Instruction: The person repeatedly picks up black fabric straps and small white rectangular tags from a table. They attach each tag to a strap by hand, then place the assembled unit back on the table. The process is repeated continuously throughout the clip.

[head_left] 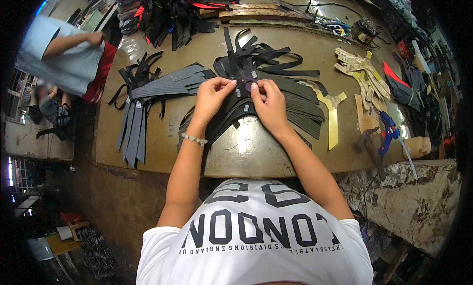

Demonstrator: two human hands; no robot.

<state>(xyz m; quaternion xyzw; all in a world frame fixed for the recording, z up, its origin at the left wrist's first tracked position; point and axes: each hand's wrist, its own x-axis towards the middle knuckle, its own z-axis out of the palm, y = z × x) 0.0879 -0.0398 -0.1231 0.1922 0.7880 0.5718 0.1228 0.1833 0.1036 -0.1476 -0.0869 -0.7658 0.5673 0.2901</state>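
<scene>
A fan-shaped pile of black ribbed strap pieces with small labels lies in front of me on the table. Over the pile's middle, my left hand is closed in a pinch, thumb against forefinger; whatever is between them is too small to make out. Close by on the right, my right hand is also closed, its thumb and finger at a small dark purplish piece. Loose black strap ends curl away beyond both hands. To the left lies a second stack of grey-black straps.
Yellow Y-shaped templates and cream-coloured pieces lie to the right. A blue glue gun and a hammer are near the right edge. Wooden strips run along the back. Another person stands at the left.
</scene>
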